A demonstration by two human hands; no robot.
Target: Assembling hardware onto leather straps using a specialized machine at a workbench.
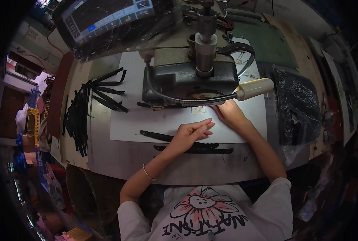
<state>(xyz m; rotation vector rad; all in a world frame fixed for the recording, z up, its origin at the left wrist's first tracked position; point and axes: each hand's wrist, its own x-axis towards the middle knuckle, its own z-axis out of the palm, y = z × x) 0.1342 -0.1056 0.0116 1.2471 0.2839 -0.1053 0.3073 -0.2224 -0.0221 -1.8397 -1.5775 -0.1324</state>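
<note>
1. Pile of black strips (80,114) near the tabletop's left edge, some fanned onto the white sheet (126,120).
2. Two long black strips (195,148) along the sheet's front edge, near the tabletop's front edge.
3. Left hand (191,134) loosely curled, resting over those strips, grasping nothing visible.
4. Right hand (229,114) flat on the sheet under the machine head (195,76), fingers released.
5. Black plastic bag (297,106) at the right edge.

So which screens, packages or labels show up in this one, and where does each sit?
Screen: top left above the machine, tilted dark panel with small coloured buttons, under clear plastic wrap.
Plastic bag: right side of the table, clear film over black contents, crumpled.
Small label: white square on the white sheet under the machine head, near the right hand.
</note>
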